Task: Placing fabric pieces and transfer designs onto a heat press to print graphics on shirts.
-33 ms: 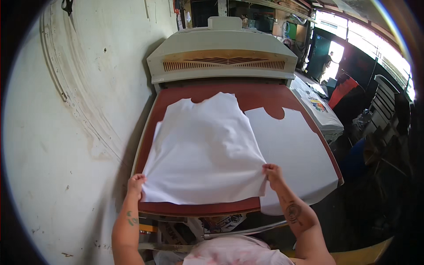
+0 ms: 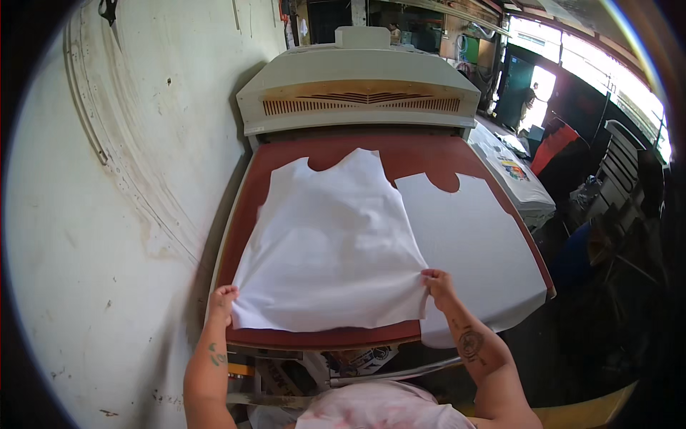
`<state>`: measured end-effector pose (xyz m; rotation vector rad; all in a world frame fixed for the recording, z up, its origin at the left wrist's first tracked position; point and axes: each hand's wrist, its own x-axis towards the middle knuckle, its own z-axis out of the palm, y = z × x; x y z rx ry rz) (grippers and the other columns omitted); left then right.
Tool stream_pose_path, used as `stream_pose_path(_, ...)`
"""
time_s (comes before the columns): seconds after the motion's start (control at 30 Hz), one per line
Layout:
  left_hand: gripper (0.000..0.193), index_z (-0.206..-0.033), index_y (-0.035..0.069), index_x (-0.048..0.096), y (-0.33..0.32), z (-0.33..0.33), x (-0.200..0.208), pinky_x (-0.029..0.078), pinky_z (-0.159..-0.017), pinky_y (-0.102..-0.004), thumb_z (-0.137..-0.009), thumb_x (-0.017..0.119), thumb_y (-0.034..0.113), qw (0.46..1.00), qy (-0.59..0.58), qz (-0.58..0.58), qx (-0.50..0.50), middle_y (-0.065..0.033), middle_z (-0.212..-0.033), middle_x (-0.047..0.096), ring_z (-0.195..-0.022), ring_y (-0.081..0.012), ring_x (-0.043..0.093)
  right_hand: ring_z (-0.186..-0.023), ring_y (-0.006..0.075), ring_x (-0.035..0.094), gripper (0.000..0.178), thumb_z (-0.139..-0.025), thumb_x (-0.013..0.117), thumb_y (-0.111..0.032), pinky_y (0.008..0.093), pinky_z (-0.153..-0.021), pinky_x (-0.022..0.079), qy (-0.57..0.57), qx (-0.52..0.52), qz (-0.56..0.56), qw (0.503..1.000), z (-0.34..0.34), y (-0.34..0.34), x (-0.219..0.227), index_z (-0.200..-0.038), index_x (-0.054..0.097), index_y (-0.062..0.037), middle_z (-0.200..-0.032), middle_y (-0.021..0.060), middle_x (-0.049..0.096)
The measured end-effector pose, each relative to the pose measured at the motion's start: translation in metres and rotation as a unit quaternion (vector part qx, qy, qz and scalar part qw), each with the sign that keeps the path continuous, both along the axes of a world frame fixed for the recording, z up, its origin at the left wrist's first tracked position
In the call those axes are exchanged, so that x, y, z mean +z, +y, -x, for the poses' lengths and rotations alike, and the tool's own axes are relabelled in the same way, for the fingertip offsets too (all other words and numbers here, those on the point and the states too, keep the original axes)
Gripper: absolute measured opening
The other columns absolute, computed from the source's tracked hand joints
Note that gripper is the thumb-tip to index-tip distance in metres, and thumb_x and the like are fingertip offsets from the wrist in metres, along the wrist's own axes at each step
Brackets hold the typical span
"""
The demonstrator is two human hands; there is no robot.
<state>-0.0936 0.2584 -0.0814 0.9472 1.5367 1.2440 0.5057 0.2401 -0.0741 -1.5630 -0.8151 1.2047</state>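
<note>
A plain white fabric piece (image 2: 321, 243) lies in the middle of the frame, on the dark red bed (image 2: 429, 150) in front of a cream-coloured machine (image 2: 357, 71). It is cut like the body of a sleeveless shirt: a scooped neckline at its top edge between two shoulders, sides widening toward a gently curved hem near the bed's front edge. Soft ripples cross its right half, and folds fan out from the lower right, where the cloth is pulled taut. Right of centre is a flat, greyish-white panel (image 2: 479, 250) with a similar scooped neck, its left edge partly hidden by the fabric piece.

Both hands have their fingers closed on the cloth. The left hand (image 2: 224, 302) pinches its lower left edge, the forearm rising almost straight from the lower left of the frame. The right hand (image 2: 439, 287) grips the lower right edge, its forearm slanting up and inward from the lower right.
</note>
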Motion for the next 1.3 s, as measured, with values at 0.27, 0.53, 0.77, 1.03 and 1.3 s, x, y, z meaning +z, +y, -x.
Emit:
stream_pose_path(0.27,0.074,-0.137,-0.005,0.035,-0.069,-0.023,0.044,0.038,-0.097,-0.0307,-0.069,0.065,-0.006,0.985,0.073,0.096,-0.124,-0.0209,-0.129,0.047,-0.113,-0.0245,0.051,-0.081,0.0179,0.059,0.051,-0.078,0.063,0.006,0.0268,-0.071,0.049,-0.054,0.065,0.037,0.996,0.004,-0.051,-0.021,-0.126,0.049,0.0005,-0.101,0.0136,0.059)
stream_pose_path(0.53,0.075,-0.137,-0.003,0.035,-0.116,-0.008,0.064,0.045,-0.088,-0.0289,-0.067,0.061,-0.01,0.976,0.096,0.133,-0.141,-0.0141,-0.133,0.045,-0.103,-0.0206,0.057,-0.076,0.0129,0.057,0.055,-0.079,0.062,0.004,0.0245,-0.066,0.048,-0.11,0.125,0.074,0.983,-0.002,-0.098,-0.003,-0.131,0.047,-0.0048,-0.091,0.0096,0.061)
stream_pose_path(0.77,0.074,-0.136,-0.002,0.036,-0.151,-0.012,0.055,0.048,-0.084,-0.0302,-0.067,0.06,-0.012,0.973,0.13,0.143,-0.124,-0.013,-0.139,0.039,-0.101,-0.0219,0.059,-0.091,0.0216,0.059,0.056,-0.074,0.066,-0.003,0.0329,-0.081,0.048,-0.136,0.126,0.101,0.977,0.011,-0.133,0.018,-0.128,0.051,-0.0062,-0.107,0.0172,0.061)
stream_pose_path(1.03,0.073,-0.134,-0.003,0.039,-0.175,0.004,0.015,0.046,-0.09,-0.0313,-0.065,0.064,-0.005,0.914,0.353,0.089,-0.177,-0.015,-0.136,0.04,-0.108,-0.0243,0.056,-0.082,0.018,0.056,0.054,-0.075,0.066,-0.005,0.0303,-0.073,0.047,-0.201,0.142,0.048,0.968,-0.005,-0.152,-0.018,-0.127,0.052,-0.0062,-0.099,0.0125,0.061)
stream_pose_path(1.3,0.058,-0.128,0.001,0.046,-0.22,-0.042,-0.006,0.047,-0.083,-0.032,-0.073,0.062,0.006,0.913,0.398,0.088,0.018,-0.0151,-0.127,0.047,-0.091,-0.0208,0.058,-0.074,0.0087,0.057,0.04,-0.079,0.063,-0.004,0.0236,-0.066,0.046,-0.323,0.113,-0.081,0.936,-0.001,-0.182,-0.011,-0.118,0.056,-0.0028,-0.092,0.0032,0.063)
